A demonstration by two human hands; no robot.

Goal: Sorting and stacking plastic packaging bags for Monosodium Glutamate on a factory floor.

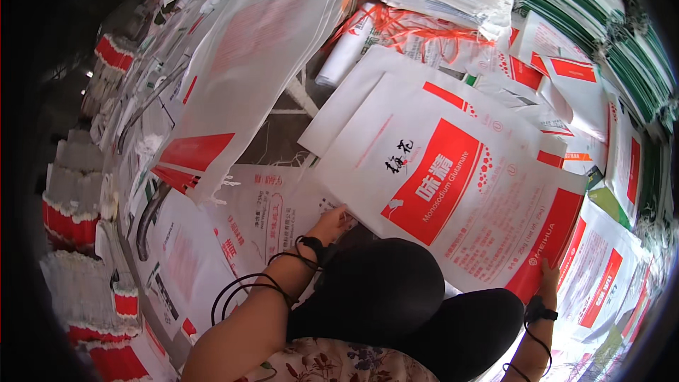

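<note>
A flat white woven sack [368,170] with red panels and printing lies tilted across the middle, just beyond my knees. My right hand [549,281] grips its near right corner at the red band, thumb on the front and the other fingers hidden behind. At its near left edge my left hand [334,225] is closed on the border, its fingers partly hidden. Under the sack's far left side another white sack [327,124] sticks out. Both wrists wear black bands with cables.
A large white sack [254,56] hangs or leans at the upper left. Stacked sacks [74,198] line the left side, and green-edged stacks [587,0] stand at the far right. Orange-red strings [403,28] and a white roll [346,46] lie beyond. More loose sacks [601,276] spread at right.
</note>
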